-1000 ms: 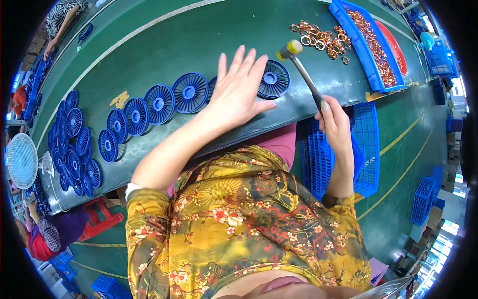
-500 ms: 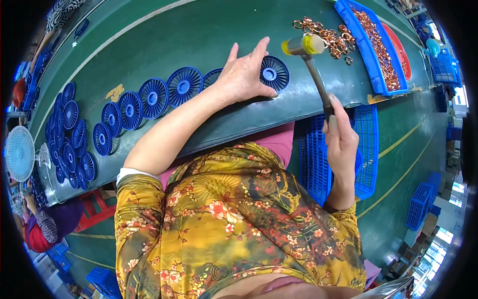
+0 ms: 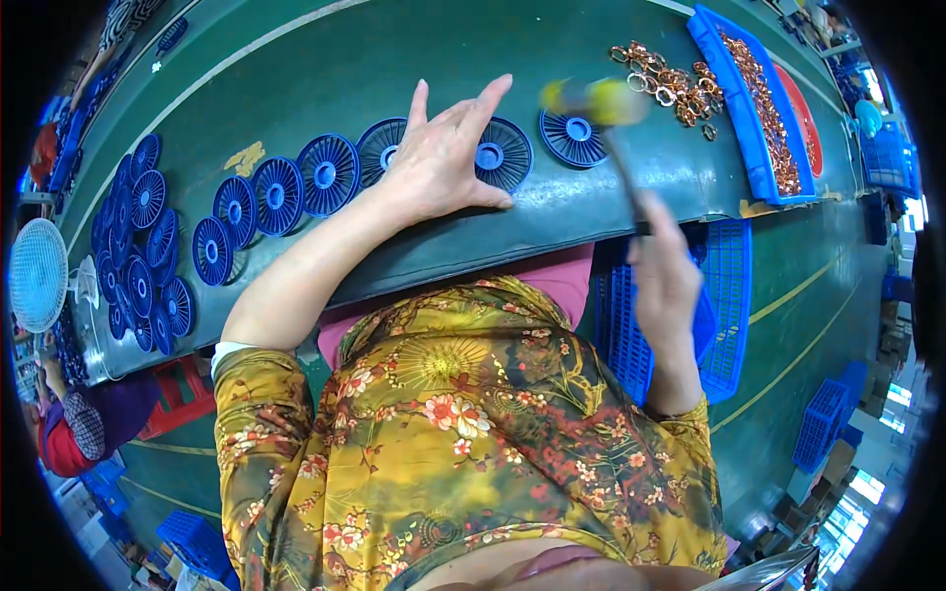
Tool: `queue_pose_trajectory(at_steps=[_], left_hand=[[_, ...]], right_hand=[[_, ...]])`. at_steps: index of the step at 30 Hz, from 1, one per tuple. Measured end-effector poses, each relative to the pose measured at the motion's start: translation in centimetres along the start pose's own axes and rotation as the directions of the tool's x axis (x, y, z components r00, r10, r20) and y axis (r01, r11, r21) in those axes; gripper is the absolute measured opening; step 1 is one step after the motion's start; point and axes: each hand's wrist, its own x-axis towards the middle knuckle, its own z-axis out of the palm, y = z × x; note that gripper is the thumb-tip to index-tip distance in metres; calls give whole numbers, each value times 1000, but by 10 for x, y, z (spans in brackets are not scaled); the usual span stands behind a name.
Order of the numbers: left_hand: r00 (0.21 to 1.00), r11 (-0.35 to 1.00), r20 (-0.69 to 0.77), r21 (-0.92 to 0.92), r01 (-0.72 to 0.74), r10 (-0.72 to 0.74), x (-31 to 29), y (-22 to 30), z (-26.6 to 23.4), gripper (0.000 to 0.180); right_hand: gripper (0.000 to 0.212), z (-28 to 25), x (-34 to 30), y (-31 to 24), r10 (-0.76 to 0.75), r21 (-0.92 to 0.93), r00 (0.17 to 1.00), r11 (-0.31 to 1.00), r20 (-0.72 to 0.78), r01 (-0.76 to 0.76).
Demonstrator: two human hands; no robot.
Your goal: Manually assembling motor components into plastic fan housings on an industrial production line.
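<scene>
Left hand (image 3: 435, 163) shifted leftward, beside blue spoked wheel (image 3: 492, 156).

Illumination is bright and even. Windows (image 3: 867, 488) well to the right of the table (image 3: 473, 49) are overexposed. Pale glare lies along the table's near edge. Motion blur smears the hammer (image 3: 618, 102) and the right hand (image 3: 670, 281); the left hand (image 3: 434, 163) is sharp. Lens distortion bows straight edges; the periphery darkens to black.
</scene>
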Motion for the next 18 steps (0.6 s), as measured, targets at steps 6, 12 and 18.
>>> queue_pose_trajectory(at_steps=[6, 12, 18], left_hand=[[987, 977, 37, -136, 161, -158, 0, 1, 0, 130], [995, 989, 56, 125, 72, -80, -36, -36, -46, 123], [986, 985, -40, 60, 164, -162, -57, -46, -47, 119]], right_hand=[[38, 17, 18, -16, 52, -8, 995, 999, 81, -52], [38, 33, 18, 1, 61, -232, 975, 973, 213, -10], [37, 21, 39, -34, 51, 77, 992, 995, 116, -60]])
